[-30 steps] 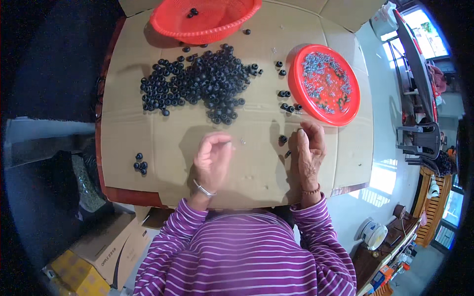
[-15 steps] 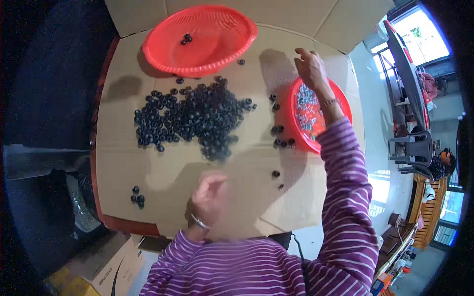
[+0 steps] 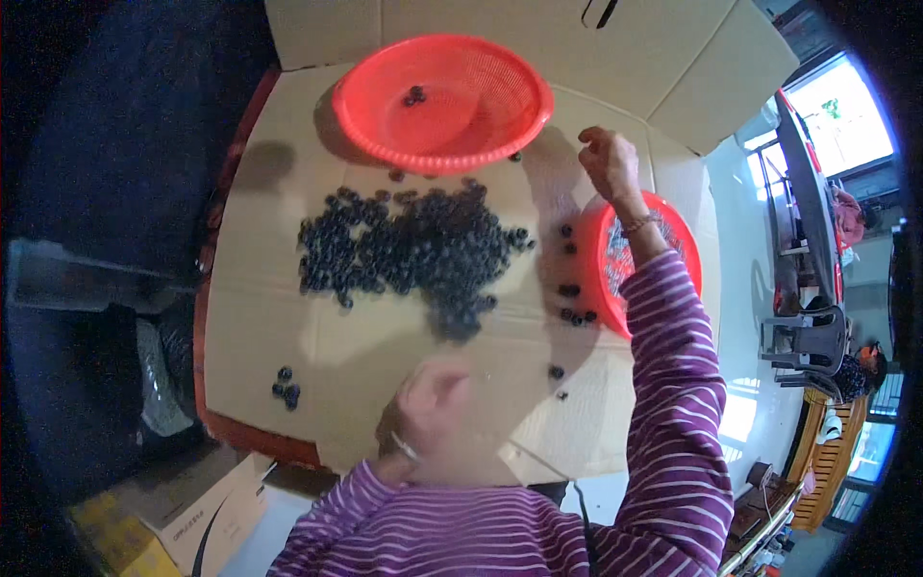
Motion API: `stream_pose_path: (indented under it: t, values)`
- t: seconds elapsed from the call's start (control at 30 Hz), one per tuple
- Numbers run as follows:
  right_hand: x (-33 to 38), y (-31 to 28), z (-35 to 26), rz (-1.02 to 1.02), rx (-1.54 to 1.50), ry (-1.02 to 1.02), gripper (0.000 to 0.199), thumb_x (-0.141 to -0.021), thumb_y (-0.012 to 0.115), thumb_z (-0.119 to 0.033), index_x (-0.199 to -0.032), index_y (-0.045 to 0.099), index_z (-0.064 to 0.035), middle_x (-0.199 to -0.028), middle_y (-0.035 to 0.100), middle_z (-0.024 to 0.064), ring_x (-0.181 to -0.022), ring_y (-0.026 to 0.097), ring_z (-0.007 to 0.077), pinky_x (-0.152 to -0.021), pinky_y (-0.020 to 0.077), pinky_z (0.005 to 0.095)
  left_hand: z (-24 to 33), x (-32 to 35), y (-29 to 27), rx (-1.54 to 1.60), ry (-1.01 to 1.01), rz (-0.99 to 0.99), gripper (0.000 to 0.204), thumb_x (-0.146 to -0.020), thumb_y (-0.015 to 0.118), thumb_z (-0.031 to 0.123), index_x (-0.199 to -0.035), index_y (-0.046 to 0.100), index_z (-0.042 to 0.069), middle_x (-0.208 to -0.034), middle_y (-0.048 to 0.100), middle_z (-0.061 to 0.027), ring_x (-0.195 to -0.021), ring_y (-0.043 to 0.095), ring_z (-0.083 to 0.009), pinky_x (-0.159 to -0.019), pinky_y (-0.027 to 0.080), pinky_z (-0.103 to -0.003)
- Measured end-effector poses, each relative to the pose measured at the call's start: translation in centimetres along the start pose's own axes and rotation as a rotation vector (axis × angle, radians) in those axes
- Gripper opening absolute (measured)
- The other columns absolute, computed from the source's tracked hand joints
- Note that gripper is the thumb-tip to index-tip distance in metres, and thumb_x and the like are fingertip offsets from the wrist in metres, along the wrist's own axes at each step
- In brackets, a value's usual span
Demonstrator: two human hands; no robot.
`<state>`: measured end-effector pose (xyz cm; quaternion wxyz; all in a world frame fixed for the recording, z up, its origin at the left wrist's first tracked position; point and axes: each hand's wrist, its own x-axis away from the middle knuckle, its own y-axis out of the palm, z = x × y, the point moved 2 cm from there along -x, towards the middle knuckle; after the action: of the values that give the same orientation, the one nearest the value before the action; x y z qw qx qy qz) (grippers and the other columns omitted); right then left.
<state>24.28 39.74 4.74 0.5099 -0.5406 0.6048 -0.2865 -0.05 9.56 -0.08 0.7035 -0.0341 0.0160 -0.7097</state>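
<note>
A pile of small black ring-like pieces (image 3: 433, 240) is spread on the cardboard surface (image 3: 250, 337). My left hand (image 3: 430, 399) is just in front of the pile, blurred, with its fingers curled in; anything it holds is hidden. Out to the right, my right hand (image 3: 612, 165) is raised beyond the far rim of a smaller red basin (image 3: 692, 255). Its fingers are bent and drawn together, and I cannot make out anything between them. The basin holds many tiny silvery pieces (image 3: 618, 260), partly covered by my right forearm.
A large red basket (image 3: 442, 144) stands at the back with a few black pieces inside. Several black pieces (image 3: 570, 289) lie left of the smaller basin. A small cluster (image 3: 286, 389) sits at the front left. A cardboard wall (image 3: 538, 48) rises behind.
The whole view has shifted, so the table sits lower and further right. My right hand's fingers have drawn closer together. My left hand stays near the front of the pile.
</note>
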Motion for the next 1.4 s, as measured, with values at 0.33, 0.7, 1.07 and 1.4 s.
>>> stream_pose_path:
  t: [0.33, 0.7, 1.07, 1.4]
  values:
    - [26.4, -11.0, -12.2, -0.267, -1.584, 0.413, 0.012, -0.083, 0.054, 0.002, -0.094, 0.059, 0.0051, -0.09, 0.06, 0.013, -0.074, 0.061, 0.0198, -0.068, 0.0514, 0.0301, 1.1, 6.3, -0.8, 0.596, -0.154, 0.022, 0.021, -0.085, 0.055, 0.003, -0.106, 0.056, 0.0, -0.091, 0.062, -0.0071, -0.076, 0.06, -0.0125, -0.061, 0.048, -0.02]
    - [42.2, -13.3, -13.3, -0.288, -1.824, 0.514, 0.011, -0.08, 0.058, 0.002, -0.091, 0.058, 0.0025, -0.086, 0.059, 0.0123, -0.071, 0.059, 0.0172, -0.065, 0.0505, 0.0272, 6.2, 15.5, 2.6, 1.142, -0.303, -0.335, 0.026, -0.088, 0.052, 0.003, -0.113, 0.054, 0.0, -0.107, 0.06, -0.0164, -0.084, 0.064, -0.0155, -0.063, 0.053, -0.021]
    - [44.7, -15.0, -12.4, -0.16, -1.838, 0.389, 0.011, -0.08, 0.058, 0.004, -0.091, 0.057, 0.0027, -0.089, 0.058, 0.0135, -0.076, 0.059, 0.0189, -0.065, 0.0508, 0.029, 7.6, 17.4, 6.0, 0.992, -0.323, -0.31, 0.021, -0.086, 0.054, 0.009, -0.106, 0.055, 0.004, -0.097, 0.059, -0.0067, -0.078, 0.058, -0.0088, -0.059, 0.044, -0.019]
    - [46.0, -16.4, -12.5, -0.063, -1.61, 0.375, 0.012, -0.078, 0.059, 0.007, -0.09, 0.057, 0.0034, -0.089, 0.057, 0.0118, -0.076, 0.057, 0.0163, -0.068, 0.0475, 0.0281, 8.0, 18.5, 7.4, 1.032, -0.485, -0.285, 0.014, -0.086, 0.054, 0.01, -0.099, 0.056, 0.004, -0.089, 0.059, -0.0052, -0.076, 0.058, -0.0086, -0.057, 0.044, -0.019]
